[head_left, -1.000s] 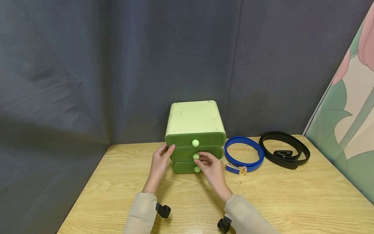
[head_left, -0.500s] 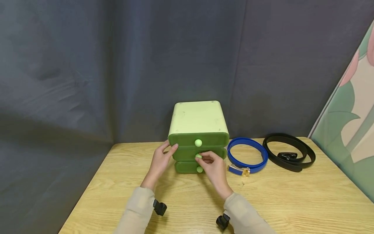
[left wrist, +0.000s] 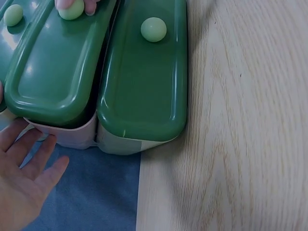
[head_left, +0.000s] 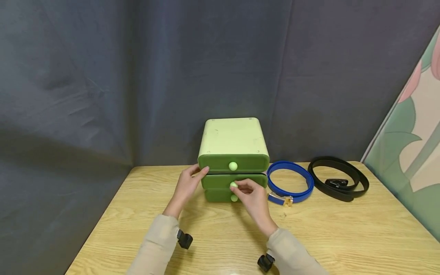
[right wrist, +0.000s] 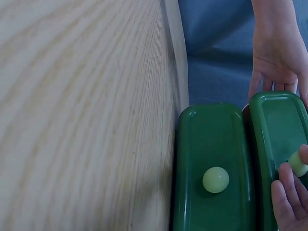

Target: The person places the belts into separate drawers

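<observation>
A small cabinet (head_left: 233, 135) with a pale green body and three dark green drawers stands at the back of the table. My right hand (head_left: 255, 198) pinches the light green knob (head_left: 234, 184) of the middle drawer (head_left: 216, 181) between thumb and fingers. That drawer sits slightly forward, with a dark gap above it. My left hand (head_left: 185, 186) steadies the cabinet's left side, its thumb at the left edge of the top drawer (head_left: 216, 163). In the left wrist view the left hand's fingers (left wrist: 36, 156) are extended along the side. The bottom drawer (left wrist: 144, 82) is closed.
Right of the cabinet lies a coiled blue belt (head_left: 307, 179) with a gold-edged buckle. Beyond it is a coiled black belt (head_left: 364, 183). A grey curtain (head_left: 220, 57) hangs behind the wooden table (head_left: 323, 233), and a flower-patterned panel (head_left: 412, 152) stands at the right.
The middle drawer has come a little forward with the right hand on its knob, opening a dark gap under the top drawer. The left hand stays at the cabinet's side. The view has shifted slightly.
</observation>
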Motion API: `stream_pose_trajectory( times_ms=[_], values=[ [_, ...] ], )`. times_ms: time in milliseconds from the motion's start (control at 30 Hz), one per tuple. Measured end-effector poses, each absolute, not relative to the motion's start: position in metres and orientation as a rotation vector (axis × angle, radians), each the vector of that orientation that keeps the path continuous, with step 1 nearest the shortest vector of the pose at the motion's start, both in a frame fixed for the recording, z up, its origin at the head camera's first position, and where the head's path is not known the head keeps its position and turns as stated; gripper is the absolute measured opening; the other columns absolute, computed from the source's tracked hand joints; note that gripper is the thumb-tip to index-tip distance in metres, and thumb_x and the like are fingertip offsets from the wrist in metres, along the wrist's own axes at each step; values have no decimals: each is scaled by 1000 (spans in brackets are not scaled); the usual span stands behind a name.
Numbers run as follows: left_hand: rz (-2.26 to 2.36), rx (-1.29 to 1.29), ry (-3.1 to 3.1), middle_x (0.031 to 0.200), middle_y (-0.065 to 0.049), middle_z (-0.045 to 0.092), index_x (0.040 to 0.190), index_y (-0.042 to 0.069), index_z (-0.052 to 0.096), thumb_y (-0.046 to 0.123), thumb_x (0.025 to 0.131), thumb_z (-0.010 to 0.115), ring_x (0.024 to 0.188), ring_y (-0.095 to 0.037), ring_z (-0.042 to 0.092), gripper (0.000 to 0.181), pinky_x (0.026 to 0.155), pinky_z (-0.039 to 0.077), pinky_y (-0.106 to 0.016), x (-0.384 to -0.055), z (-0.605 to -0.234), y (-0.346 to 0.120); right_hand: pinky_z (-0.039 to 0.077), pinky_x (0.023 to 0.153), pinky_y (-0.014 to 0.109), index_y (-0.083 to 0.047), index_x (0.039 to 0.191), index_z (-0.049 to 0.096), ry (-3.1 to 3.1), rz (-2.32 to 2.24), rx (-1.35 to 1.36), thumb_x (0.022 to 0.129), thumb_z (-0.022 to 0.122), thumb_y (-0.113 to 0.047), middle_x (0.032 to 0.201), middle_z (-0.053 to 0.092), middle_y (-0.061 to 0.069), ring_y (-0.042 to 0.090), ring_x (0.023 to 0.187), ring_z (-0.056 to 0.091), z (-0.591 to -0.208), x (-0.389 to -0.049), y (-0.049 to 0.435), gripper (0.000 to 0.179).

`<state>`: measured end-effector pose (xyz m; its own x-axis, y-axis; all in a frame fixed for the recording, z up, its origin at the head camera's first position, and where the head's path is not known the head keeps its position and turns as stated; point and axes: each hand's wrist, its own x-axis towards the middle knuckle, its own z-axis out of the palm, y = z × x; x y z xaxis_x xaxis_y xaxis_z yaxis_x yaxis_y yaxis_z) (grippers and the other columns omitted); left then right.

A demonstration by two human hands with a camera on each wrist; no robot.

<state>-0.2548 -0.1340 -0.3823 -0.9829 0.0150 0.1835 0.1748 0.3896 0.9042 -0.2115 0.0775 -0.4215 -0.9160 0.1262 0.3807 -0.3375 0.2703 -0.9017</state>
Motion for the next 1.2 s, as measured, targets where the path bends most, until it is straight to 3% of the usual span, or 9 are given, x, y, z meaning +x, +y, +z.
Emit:
stream_pose_trajectory(
  times_ms=[1200],
  values=[
    [-1799,-189,-2455,129,-14,63,130,4,64,38,93,69,119,-29,59,50,104,43,-46,-259,-386,-142,57,70,25,-10,95,78,-2230,1761,283,79,82,-3,85,74,0,12,76,70,-417,-158,85,17]
  ],
)
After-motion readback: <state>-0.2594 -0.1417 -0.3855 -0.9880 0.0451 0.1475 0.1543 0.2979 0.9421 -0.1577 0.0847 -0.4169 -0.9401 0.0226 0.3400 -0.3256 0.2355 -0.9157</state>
